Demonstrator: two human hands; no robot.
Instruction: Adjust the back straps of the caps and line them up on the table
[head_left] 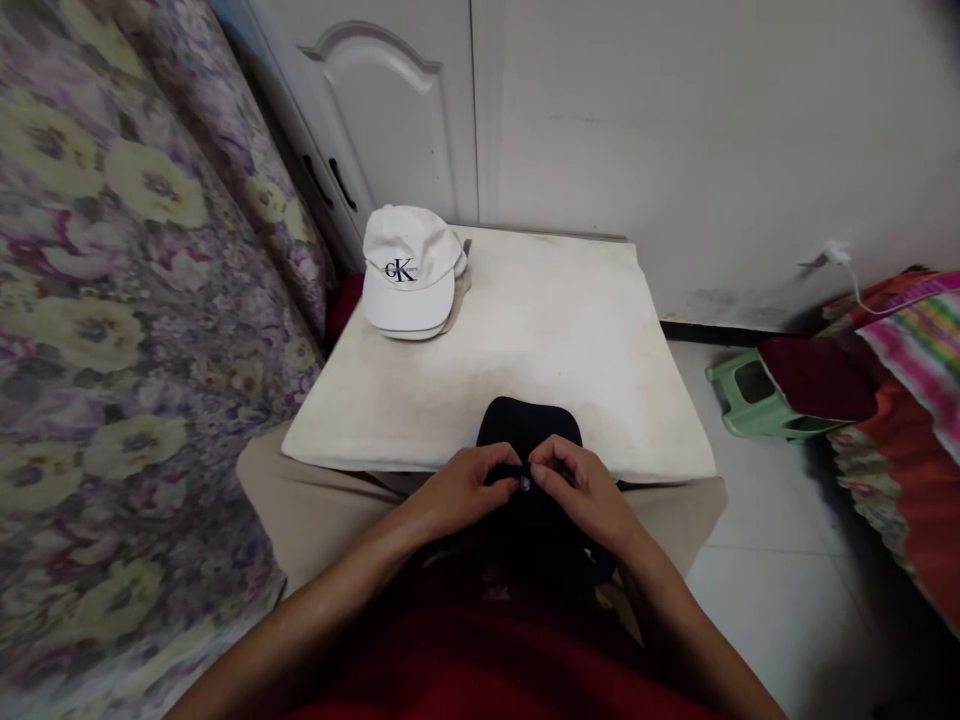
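Observation:
A black cap (529, 422) lies over the near edge of the table and my lap, its peak resting on the tabletop. My left hand (474, 488) is closed, thumb and fingers pinching the cap's dark strap near a small shiny metal buckle (525, 483). From the other side, the fingertips of my right hand (579, 488) pinch the same strap beside the buckle. Both hands nearly meet there. How the strap runs through the buckle is too small and dark to make out.
At the table's (555, 330) far left corner sits a white cap (409, 245) with black letters, apparently stacked on others. A floral curtain (142, 300) hangs at left. Behind the table are a white cabinet door (390, 110) and a wall. A green stool (757, 395) stands right.

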